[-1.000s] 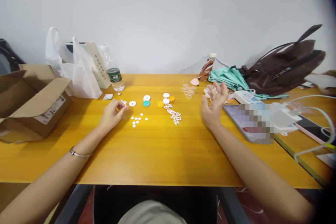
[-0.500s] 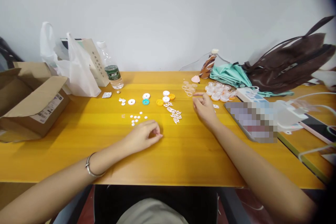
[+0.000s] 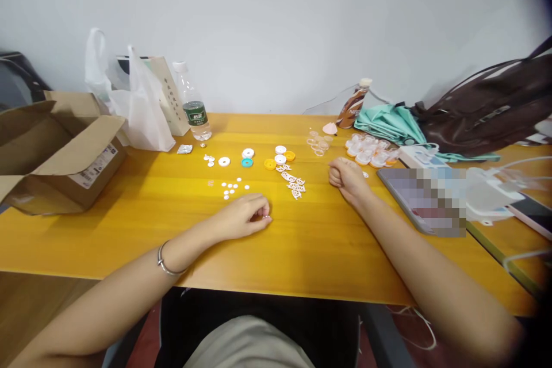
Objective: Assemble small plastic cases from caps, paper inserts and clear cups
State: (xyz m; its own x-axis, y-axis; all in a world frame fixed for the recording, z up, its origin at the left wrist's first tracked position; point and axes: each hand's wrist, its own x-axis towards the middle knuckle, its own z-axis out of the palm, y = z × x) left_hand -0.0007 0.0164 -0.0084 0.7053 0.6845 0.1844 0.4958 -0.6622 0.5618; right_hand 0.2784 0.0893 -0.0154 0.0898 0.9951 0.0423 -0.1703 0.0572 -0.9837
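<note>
Small pale piece: pinched at the fingertips of the left hand, which rests curled on the counter, near its front edge, probably steadied there for fine work. Right hand: closed in a loose fist, whether it holds anything cannot be told, just beside the white cut-out pieces. White dots, coloured discs and clear cups lie grouped by kind, within reach.

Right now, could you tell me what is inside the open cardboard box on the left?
The cardboard box has its flaps raised, and they cover the inside from this view, so its contents cannot be seen. A label shows on its side.
</note>
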